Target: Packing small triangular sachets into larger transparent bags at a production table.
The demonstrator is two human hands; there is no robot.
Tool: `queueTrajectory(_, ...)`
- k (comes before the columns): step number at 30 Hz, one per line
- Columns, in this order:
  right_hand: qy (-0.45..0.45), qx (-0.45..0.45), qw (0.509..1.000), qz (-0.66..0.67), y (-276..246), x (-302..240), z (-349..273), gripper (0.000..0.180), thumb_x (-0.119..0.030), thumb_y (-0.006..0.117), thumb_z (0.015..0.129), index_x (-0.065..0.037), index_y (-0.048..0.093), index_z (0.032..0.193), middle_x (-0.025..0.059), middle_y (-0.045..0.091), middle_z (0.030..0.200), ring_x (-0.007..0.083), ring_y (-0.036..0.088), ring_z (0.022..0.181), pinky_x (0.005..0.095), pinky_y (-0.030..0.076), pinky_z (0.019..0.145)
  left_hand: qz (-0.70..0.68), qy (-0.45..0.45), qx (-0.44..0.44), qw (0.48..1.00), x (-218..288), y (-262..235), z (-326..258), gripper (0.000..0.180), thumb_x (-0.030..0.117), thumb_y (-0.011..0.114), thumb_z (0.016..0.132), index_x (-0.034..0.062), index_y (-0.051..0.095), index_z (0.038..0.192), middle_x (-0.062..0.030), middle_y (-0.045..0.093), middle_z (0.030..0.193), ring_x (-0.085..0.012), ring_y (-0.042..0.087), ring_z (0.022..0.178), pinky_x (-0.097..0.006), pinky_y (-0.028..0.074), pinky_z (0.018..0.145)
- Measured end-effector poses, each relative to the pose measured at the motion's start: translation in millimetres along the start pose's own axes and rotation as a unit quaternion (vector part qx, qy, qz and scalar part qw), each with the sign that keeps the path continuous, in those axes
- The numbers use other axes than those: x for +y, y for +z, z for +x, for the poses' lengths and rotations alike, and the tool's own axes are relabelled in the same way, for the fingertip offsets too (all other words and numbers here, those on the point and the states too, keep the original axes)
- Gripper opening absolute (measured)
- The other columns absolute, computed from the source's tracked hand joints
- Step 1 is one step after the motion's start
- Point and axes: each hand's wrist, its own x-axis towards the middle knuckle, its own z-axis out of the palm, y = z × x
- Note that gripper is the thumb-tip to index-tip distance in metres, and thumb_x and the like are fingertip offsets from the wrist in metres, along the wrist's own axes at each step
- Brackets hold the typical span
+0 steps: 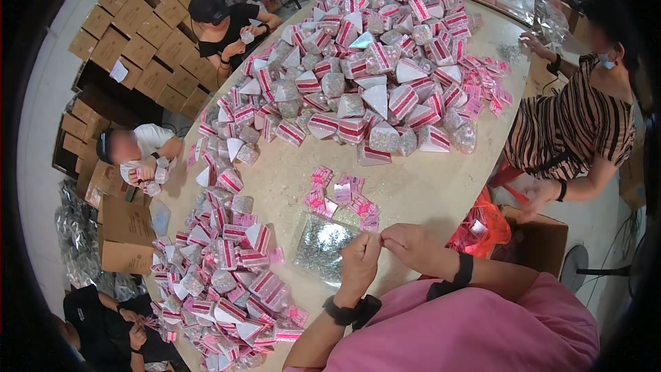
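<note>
A smooth cream table (434,186) is covered, beyond the glittering silver square (320,244), by plastic-wrapped, pink-banded wedges (375,100); a second heap (227,269) is spread left of it. The square's far edge is slanted down rightward; no long axis can be told. Right of it, the left hand (361,262) and right hand (416,244) are held together, fingers curled shut; anything pinched cannot be told. Beyond it, flat pink cards (357,201) are strewn, variously turned.

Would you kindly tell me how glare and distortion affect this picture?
Head view: glare whitens part of the shiny rectangle near the left hand; head view: the table has a bowed right edge, likely fisheye bending; head view: the corners go black.
</note>
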Motion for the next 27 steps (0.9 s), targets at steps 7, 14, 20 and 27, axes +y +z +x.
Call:
queueTrajectory(7,-0.029,0.015,0.997,-0.075,-15.7,22.0,-3.3,0.012,-0.008,0.056,0.085,0.0,0.062,0.091,0.0143,0.064,0.087,0.0314,0.061,0.08,0.0385,0.049,0.071,0.018,-0.02,-0.02,0.999,2.6,-10.8,48.7,0.031,0.025,0.053,0.091,0.0057,0.051,0.067,0.0023,0.043,0.057,-0.0073,0.04,0.053,-0.025,0.033,0.048)
queueTrajectory(14,0.077,-0.011,0.993,-0.085,-41.6,41.8,-32.2,0.014,-0.01,0.054,0.086,0.001,0.061,0.09,0.0155,0.064,0.09,0.033,0.061,0.084,0.0374,0.05,0.072,0.003,-0.065,0.127,0.99,-22.0,-27.2,176.6,0.039,0.018,0.059,0.083,0.0022,0.044,0.115,-0.0165,0.052,0.105,-0.0252,0.055,0.089,-0.035,0.048,0.075)
queueTrajectory(20,0.204,0.03,0.978,-0.033,-69.2,58.7,-68.0,0.015,-0.011,0.058,0.085,0.003,0.063,0.087,0.0167,0.065,0.085,0.0335,0.063,0.077,0.037,0.05,0.068,0.59,0.205,0.052,0.78,-14.8,9.3,228.7,0.07,0.012,0.065,0.075,0.0075,0.033,0.138,-0.0191,0.034,0.14,-0.0378,0.034,0.129,-0.051,0.032,0.105)
queueTrajectory(27,0.252,0.077,0.965,-0.012,-87.7,72.5,-84.1,0.014,-0.01,0.058,0.084,0.003,0.063,0.088,0.0159,0.064,0.079,0.0254,0.063,0.072,0.0325,0.049,0.064,0.405,0.219,0.09,0.883,-17.9,0.7,238.1,0.048,0.018,0.072,0.07,0.0033,0.049,0.11,-0.0156,0.054,0.104,-0.0337,0.051,0.101,-0.045,0.041,0.087)
